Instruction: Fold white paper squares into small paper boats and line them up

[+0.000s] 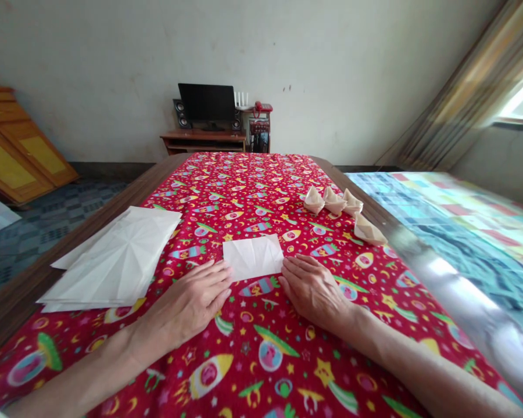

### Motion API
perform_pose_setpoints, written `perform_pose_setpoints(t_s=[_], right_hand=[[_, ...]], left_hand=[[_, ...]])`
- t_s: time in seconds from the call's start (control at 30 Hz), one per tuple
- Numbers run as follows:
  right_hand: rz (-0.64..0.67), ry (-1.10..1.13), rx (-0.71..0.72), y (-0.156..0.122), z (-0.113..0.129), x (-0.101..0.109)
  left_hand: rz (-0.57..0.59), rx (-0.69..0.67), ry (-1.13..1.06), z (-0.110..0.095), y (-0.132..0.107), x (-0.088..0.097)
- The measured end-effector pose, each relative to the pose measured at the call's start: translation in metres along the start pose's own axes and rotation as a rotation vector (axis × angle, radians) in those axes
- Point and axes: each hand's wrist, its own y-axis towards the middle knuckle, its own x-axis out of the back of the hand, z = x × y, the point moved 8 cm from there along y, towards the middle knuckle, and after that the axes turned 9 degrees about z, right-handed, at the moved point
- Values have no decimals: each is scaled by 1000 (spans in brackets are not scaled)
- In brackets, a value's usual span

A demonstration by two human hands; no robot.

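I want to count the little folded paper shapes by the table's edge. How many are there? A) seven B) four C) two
B: four folded paper shapes sit near the right edge of the table, three in a row and one a bit closer, beyond the right hand.
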Motion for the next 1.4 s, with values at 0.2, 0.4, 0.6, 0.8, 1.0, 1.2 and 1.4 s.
perform_pose_setpoints(t_s=[0.2, 0.4, 0.6, 0.8, 1.0, 1.2, 1.4], right_hand=[[-5, 30, -29, 0, -1, 1], [61, 177, -68, 12, -11, -1], [201, 176, 69, 38, -17, -30], [206, 121, 32, 39, -33, -39], [106, 97, -80, 33, -28, -23], [54, 61, 196, 30, 26, -6], [78, -123, 226, 35, 38, -5]], left_hand=[[130, -100, -77, -14, 50, -19], [180, -76, -55, -14, 67, -33], [165, 19, 1, -7, 62, -35], [184, 81, 101, 20, 45, -34], [191, 134, 119, 34, 33, -35], [111, 179, 113, 32, 33, -34], [123, 194, 97, 29, 38, -33]])
